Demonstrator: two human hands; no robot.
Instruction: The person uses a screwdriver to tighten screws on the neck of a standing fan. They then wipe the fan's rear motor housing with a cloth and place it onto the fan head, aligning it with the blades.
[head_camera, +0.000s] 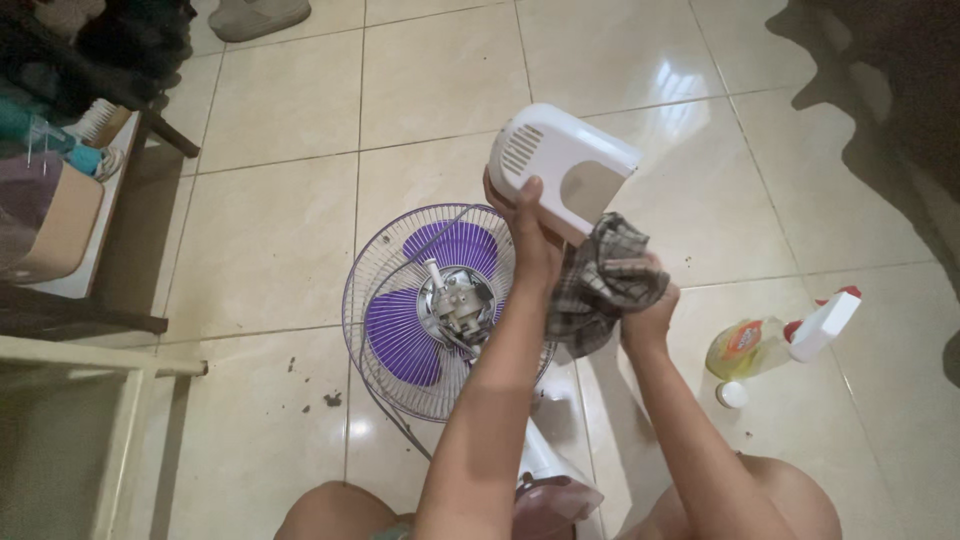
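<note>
My left hand (527, 228) grips a white plastic fan motor cover (560, 160) with vent slits, held up above the floor. My right hand (648, 305) is closed on a dark checked cloth (603, 285) that presses against the cover's lower edge. Below them a fan head lies on the tiled floor: a wire guard (380, 330) around purple blades (400, 325), with the bare metal motor (458, 300) exposed at the centre.
A yellow liquid bottle (740, 345) and a white spray bottle with red trigger (822, 323) lie on the floor at right, a small white cap (732, 394) beside them. A shelf with clutter (60, 220) stands at left. Dirt specks (330, 398) dot the tiles.
</note>
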